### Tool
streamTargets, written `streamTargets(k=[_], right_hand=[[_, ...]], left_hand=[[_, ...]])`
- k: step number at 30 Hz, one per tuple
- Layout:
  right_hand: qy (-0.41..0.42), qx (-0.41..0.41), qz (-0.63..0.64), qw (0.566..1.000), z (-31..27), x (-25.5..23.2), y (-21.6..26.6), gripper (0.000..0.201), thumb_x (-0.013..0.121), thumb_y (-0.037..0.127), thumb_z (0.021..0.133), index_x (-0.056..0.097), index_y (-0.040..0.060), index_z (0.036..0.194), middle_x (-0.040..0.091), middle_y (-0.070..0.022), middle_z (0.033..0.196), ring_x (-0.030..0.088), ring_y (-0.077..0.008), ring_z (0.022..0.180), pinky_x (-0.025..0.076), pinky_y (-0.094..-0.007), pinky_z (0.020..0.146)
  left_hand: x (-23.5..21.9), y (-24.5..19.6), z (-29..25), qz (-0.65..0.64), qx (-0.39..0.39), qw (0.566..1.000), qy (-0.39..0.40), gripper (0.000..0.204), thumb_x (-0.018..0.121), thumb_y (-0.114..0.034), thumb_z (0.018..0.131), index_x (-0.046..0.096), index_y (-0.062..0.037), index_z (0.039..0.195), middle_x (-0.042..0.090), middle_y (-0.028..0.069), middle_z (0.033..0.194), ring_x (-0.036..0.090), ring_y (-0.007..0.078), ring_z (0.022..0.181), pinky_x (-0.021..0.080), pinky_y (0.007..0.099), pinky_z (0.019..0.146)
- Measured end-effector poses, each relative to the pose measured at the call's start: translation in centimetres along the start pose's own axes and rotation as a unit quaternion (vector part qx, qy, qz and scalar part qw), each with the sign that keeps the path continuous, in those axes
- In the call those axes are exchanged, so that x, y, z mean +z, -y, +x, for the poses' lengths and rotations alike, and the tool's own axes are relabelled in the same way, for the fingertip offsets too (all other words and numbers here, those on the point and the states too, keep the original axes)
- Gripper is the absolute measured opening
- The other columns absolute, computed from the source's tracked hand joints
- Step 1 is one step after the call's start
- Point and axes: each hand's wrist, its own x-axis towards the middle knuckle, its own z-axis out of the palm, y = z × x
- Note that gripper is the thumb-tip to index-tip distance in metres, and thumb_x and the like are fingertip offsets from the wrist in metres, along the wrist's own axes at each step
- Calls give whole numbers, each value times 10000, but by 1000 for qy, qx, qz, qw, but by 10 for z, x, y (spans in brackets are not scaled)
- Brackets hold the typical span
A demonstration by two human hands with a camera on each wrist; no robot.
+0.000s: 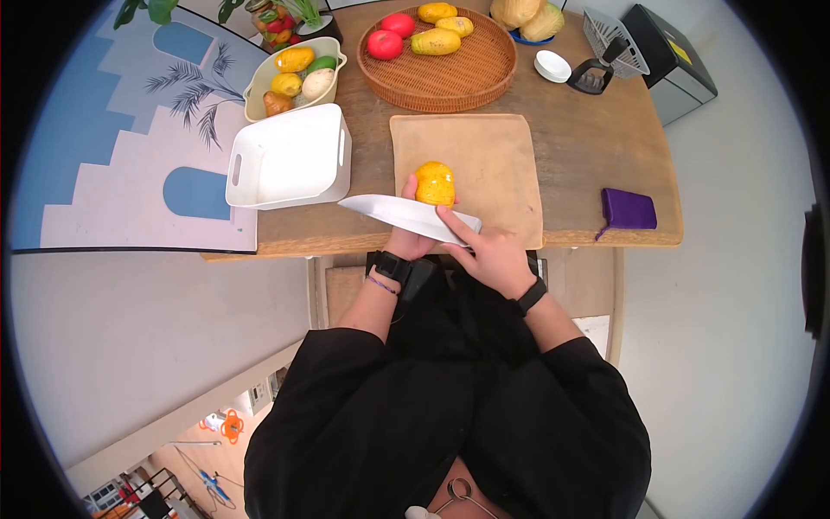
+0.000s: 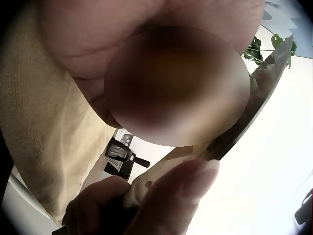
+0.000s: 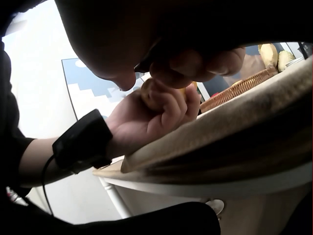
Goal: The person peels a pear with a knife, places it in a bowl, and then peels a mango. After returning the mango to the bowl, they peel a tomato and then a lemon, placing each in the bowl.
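Observation:
My left hand [image 1: 410,243] holds a rounded yellow fruit [image 1: 434,182] over the near part of the tan cutting board [image 1: 494,147]; its fingers curl round the fruit in the right wrist view. My right hand [image 1: 502,260] grips a large kitchen knife [image 1: 393,211] by its dark handle, with the index finger laid along the blade. The blade points left and crosses just in front of the fruit, over the left palm. In the left wrist view the knife blade [image 2: 261,100] slants up to the right, and a blurred oval hides most of what the palm holds.
A white bin [image 1: 290,160] stands left of the board, with a cream basket [image 1: 248,97] of produce behind it. A round wicker tray [image 1: 437,82] holds red and yellow produce at the back. A purple pouch [image 1: 628,209] lies right, and a small white dish [image 1: 552,66] sits farther back.

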Motion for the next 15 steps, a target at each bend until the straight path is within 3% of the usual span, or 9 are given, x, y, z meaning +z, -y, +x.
streamTargets(k=[6, 7, 9, 11, 12, 15], right_hand=[[-30, -27, -14, 999, 1, 15, 0, 636, 649, 467, 980, 425, 408, 1573, 575, -94, 568, 627, -288, 489, 512, -412, 478], [-31, -6, -16, 999, 3, 15, -2, 632, 647, 464, 984, 427, 401, 1573, 592, -107, 584, 636, -300, 503, 516, -418, 482], [-34, 14, -19, 999, 10, 16, -10, 628, 645, 461, 987, 429, 394, 1573, 609, -119, 600, 646, -311, 517, 520, -423, 486], [-66, 64, 67, 994, 19, 15, -22, 620, 633, 470, 995, 429, 381, 1573, 644, -149, 641, 663, -345, 549, 529, -437, 495], [-16, 112, 28, 993, 24, 5, -26, 597, 613, 492, 999, 452, 363, 1560, 692, -170, 713, 686, -375, 605, 548, -460, 536], [-42, 159, 3, 986, 35, -10, -42, 572, 598, 507, 1001, 476, 365, 1541, 717, -166, 761, 700, -384, 647, 565, -470, 584]], left_hand=[[-2, 0, 1, -1, 7, 1000, 5, 694, 432, -724, 1000, 618, -106, 1256, 721, 118, 1084, 714, 246, 986, 585, 443, 894], [-1, 1, 1, -1, 11, 1000, 7, 682, 426, -714, 1007, 613, -113, 1269, 717, 111, 1110, 707, 241, 1019, 582, 441, 900], [5, 10, 1, 1, 57, 995, -82, 610, 416, -643, 1042, 595, -128, 1316, 687, 65, 1216, 653, 230, 1136, 564, 437, 896], [-2, 1, 1, -31, 28, 999, -29, 566, 417, -600, 1051, 597, -132, 1314, 693, 76, 1179, 661, 242, 1054, 544, 417, 823], [1, 1, 1, -30, 27, 999, -29, 566, 417, -600, 1051, 597, -132, 1314, 693, 76, 1179, 661, 242, 1054, 544, 417, 823], [17, -1, -3, -22, 26, 997, -66, 533, 414, -566, 1055, 599, -135, 1309, 695, 79, 1152, 656, 244, 992, 514, 403, 766]])
